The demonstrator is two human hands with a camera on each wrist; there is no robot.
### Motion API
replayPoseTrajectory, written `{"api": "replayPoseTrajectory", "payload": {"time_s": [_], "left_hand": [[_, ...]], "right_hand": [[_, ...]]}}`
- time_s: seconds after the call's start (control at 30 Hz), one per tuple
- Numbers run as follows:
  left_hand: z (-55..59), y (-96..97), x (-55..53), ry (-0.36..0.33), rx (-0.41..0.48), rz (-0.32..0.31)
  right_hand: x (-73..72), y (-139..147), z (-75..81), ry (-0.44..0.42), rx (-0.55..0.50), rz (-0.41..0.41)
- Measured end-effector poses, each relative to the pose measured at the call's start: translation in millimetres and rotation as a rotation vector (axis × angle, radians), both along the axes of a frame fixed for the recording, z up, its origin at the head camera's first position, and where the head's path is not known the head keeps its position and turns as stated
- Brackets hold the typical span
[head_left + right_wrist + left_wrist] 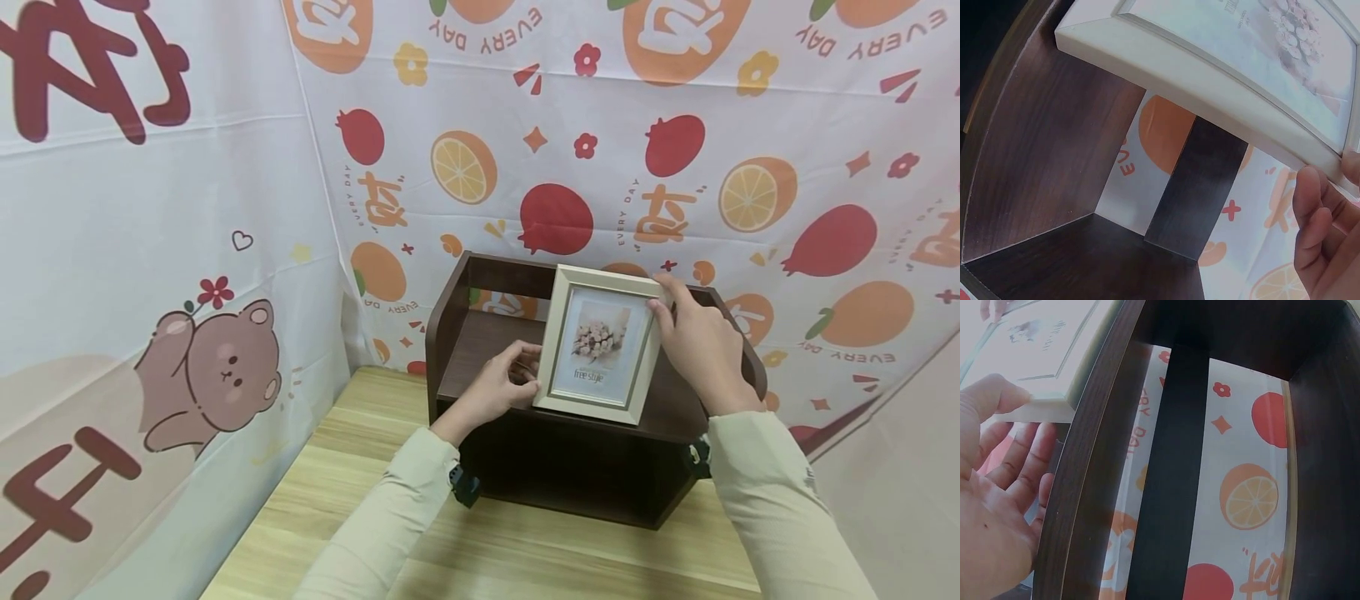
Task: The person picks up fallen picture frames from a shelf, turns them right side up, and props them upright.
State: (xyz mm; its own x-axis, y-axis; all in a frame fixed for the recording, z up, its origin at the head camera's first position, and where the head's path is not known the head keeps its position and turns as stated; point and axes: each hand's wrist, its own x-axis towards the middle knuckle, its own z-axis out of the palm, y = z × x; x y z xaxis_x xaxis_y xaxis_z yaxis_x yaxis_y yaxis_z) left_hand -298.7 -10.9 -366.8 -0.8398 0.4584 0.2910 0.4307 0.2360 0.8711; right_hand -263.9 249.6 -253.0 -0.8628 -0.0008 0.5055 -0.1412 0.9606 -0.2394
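Observation:
A cream picture frame [561, 333] with a flower print stands leaning back on the top shelf of a dark brown desk shelf [483, 342], close to its front edge. My left hand [498, 385] pinches the frame's lower left edge; in the left wrist view the thumb lies on the front of the picture frame [1047, 407] with the fingers beneath. At the upper right corner my right hand [697, 346] holds the frame between thumb and fingers. The right wrist view shows these fingertips [1308, 181] at the edge of the picture frame [1166, 69].
The shelf unit stands on a light wood table [360, 467], with an open lower compartment [577, 467] facing me. Behind it hangs a fruit-patterned cloth [510, 108]. A white cloth with a bear print [225, 367] hangs along the left.

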Motion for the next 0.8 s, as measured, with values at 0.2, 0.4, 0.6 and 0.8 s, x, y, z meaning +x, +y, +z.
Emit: {"api": "replayPoseTrajectory", "payload": {"time_s": [0.2, 0.4, 0.6, 0.8], "left_hand": [[0.3, 0.4, 0.8, -0.003, 0.001, 0.006], [-0.3, 0.7, 1.8, -0.009, -0.002, 0.009], [0.3, 1.1, 2.6, -0.007, 0.001, 0.014], [-0.9, 1.6, 1.5, -0.008, -0.003, 0.014]], "right_hand": [[0.6, 0.1, -1.3, 0.011, 0.0, 0.002], [0.2, -0.4, -1.8, 0.011, 0.013, 0.004], [0.1, -1.8, 2.1, 0.002, 0.026, 0.012], [0.7, -2.4, 3.2, -0.015, 0.019, 0.001]]}}
